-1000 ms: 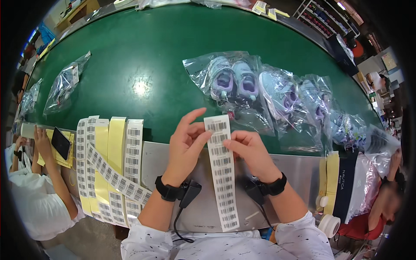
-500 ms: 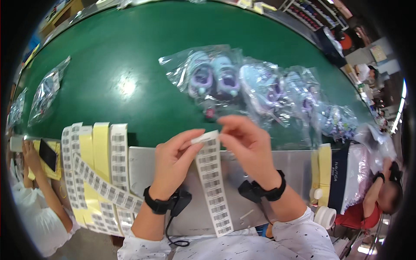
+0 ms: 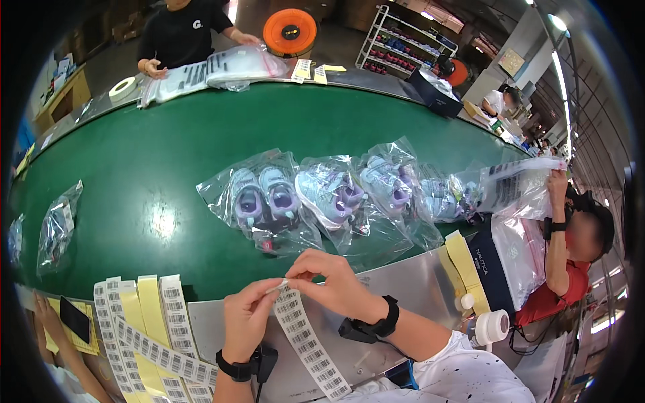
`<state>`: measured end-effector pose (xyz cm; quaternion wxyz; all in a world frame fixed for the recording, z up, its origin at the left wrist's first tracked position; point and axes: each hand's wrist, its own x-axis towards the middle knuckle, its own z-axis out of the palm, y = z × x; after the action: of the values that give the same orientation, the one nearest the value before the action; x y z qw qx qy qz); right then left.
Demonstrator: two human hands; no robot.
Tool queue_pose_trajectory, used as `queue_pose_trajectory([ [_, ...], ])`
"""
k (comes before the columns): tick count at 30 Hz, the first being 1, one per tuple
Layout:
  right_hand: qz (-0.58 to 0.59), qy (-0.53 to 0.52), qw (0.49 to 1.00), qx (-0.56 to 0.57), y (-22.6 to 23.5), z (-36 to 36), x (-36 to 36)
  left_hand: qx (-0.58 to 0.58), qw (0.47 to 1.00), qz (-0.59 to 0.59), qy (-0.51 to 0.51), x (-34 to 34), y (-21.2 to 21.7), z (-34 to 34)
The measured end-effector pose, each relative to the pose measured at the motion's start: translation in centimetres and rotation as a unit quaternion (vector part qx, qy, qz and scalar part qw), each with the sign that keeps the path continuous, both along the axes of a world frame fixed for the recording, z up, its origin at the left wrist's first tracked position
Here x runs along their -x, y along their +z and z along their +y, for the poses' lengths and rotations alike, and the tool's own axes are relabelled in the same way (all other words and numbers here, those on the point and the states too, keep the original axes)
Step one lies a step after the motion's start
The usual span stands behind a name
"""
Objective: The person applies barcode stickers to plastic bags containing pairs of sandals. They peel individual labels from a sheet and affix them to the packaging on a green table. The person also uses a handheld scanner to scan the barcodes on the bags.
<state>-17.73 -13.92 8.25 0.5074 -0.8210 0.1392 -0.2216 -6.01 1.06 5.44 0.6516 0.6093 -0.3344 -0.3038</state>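
A white strip of barcode labels [image 3: 306, 339] slants down toward my body over the grey metal work surface. My left hand [image 3: 247, 316] pinches its top end between thumb and forefinger. Right beside those fingertips, my right hand [image 3: 334, 285] is also closed on the top end of the strip, near a small curled bit. Beyond my hands, light-blue and purple children's shoes [image 3: 265, 195] lie in clear plastic bags in a row on the green table [image 3: 134, 221]. The nearest bagged pair shows a small red tag [image 3: 268, 246].
At left hang more label strips [image 3: 176, 316] and yellow backing strips [image 3: 150, 302], beside a co-worker's arms and a phone [image 3: 74, 320]. Right stand yellow strips [image 3: 463, 269], a dark box [image 3: 484, 262] and a white-capped bottle [image 3: 492, 327]. A red-sleeved co-worker holds a clear bag [image 3: 517, 181].
My view has tilted up, bringing a person across the table into sight. My right hand has closed in on the strip's top, meeting my left fingers. The co-worker at right has raised a bag.
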Motion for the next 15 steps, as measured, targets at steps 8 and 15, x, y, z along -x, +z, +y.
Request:
queue_pose_trajectory([
  [8,-0.031,-0.019,0.992,0.124,0.39,0.76,-0.09,-0.006,0.997,0.082,0.008,-0.06,-0.27,0.09],
  [15,-0.057,0.002,0.961,0.270,-0.14,0.03,-0.91,-0.039,0.991,0.127,0.003,-0.24,-0.98,-0.39],
])
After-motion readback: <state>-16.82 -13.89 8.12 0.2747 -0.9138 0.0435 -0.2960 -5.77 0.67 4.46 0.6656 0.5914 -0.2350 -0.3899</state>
